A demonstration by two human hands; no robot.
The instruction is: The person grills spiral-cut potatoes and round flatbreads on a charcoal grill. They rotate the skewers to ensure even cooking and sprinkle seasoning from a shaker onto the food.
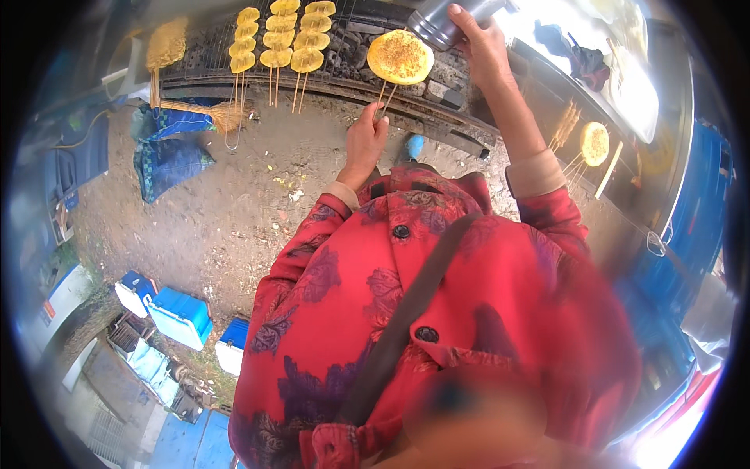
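My left hand (366, 142) pinches the two thin sticks of a round, flat golden cake (400, 57), whose top is speckled with reddish-brown seasoning. The cake is at the near side of the charcoal grill (355, 78). In my right hand (486, 48) is a silver metal shaker can (439, 25), tilted beside the cake's upper right edge. The can's far end runs toward the top edge of the picture, and its contents are hidden. Left of the cake, several skewers of yellow slices (277, 35) lie side by side on the grill.
A flat brown skewered piece (166, 43) lies at the grill's left end, near a straw broom (225, 116) and a blue bag (168, 168). At right, a metal counter (660, 168) carries another seasoned cake (594, 144). Cool boxes (181, 316) stand on the dirt ground behind.
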